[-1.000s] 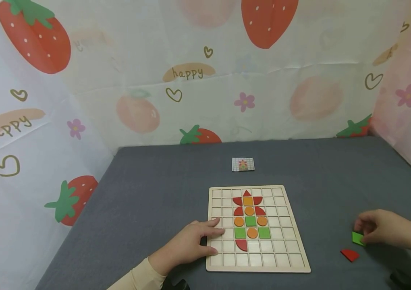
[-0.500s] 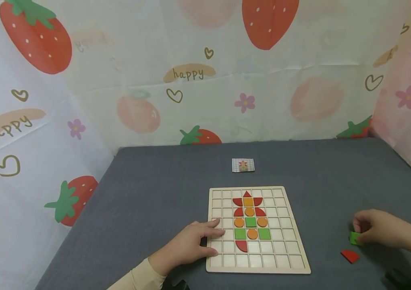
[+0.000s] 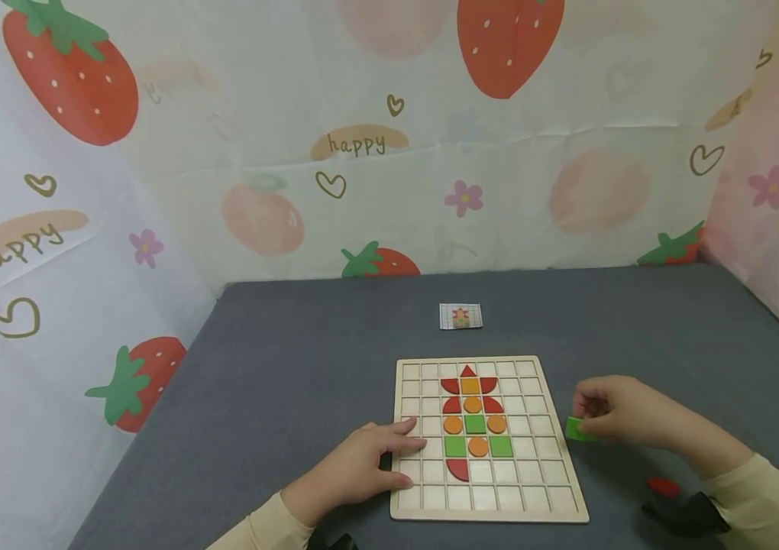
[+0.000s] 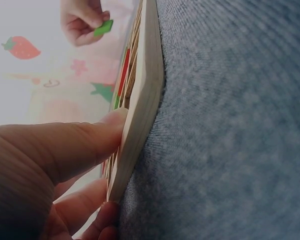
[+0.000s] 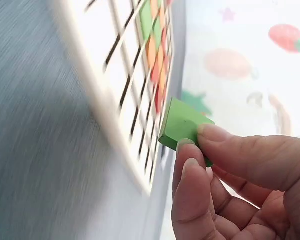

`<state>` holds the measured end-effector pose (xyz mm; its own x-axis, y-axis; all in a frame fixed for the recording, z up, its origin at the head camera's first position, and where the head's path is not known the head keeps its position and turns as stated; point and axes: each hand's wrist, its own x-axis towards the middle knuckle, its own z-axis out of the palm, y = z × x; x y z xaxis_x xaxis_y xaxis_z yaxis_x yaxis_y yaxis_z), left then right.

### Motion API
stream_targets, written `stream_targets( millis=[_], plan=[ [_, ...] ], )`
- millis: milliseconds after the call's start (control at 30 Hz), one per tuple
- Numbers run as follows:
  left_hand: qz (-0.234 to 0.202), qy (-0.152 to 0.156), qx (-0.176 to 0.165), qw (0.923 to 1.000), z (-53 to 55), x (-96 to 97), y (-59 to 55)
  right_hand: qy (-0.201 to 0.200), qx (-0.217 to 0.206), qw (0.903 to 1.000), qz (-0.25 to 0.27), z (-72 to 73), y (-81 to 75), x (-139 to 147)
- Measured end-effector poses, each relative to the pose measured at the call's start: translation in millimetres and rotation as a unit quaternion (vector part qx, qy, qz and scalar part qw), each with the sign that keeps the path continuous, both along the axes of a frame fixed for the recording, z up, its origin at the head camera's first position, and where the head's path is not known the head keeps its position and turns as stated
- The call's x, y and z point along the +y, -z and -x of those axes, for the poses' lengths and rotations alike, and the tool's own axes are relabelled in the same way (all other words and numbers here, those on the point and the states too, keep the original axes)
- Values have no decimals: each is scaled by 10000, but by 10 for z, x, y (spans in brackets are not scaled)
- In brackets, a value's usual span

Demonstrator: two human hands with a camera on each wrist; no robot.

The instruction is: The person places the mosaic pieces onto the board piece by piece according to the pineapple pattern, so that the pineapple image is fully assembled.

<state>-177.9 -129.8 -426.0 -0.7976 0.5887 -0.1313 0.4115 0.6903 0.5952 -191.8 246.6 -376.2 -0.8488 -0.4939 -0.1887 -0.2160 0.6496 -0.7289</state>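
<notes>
In the head view, a square wooden grid board (image 3: 431, 513) lies on the grey cloth, with red, orange and green pieces set in its cells. My left hand (image 3: 360, 464) rests on its left edge, the fingertips and thumb (image 4: 97, 145) touching the rim. Just off the board's right edge, my right hand (image 3: 630, 411) holds a green square tile (image 3: 578, 429) above the cloth. The right wrist view shows that tile (image 5: 182, 122) pinched between thumb and fingertips. A red quarter-circle piece (image 3: 664, 486) lies on the cloth, partly hidden by the black wrist gear.
Behind the board lies a small picture card (image 3: 460, 316) with a coloured pattern on a grid. A white curtain (image 3: 389, 206) printed with strawberries hangs along the table's far edge, and others flank it on both sides.
My right hand has picked up the green tile from the cloth and carried it left to the board's right edge. The left hand stays on the board.
</notes>
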Motion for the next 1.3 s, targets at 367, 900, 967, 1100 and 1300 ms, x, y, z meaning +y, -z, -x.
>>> stream_targets(
  millis=[367, 900, 967, 1100, 1300],
  plan=[
    [-9, -6, 37, 10000, 0, 2, 12, -445, -37, 9987, 228, 16, 94, -699],
    [-27, 41, 64, 10000, -10, 13, -23, -748, 572, 9955, 66, -25, 235, -1117],
    [-48, 37, 51, 10000, -13, 14, -23, -757, 549, 9956, 59, -37, 243, -1130],
    [-76, 35, 33, 10000, -15, 13, -20, -777, 512, 9956, 61, -51, 242, -1143],
    [-91, 31, 28, 9999, -23, 7, -31, -787, 576, 9951, -139, -50, 232, -1144]
  ],
)
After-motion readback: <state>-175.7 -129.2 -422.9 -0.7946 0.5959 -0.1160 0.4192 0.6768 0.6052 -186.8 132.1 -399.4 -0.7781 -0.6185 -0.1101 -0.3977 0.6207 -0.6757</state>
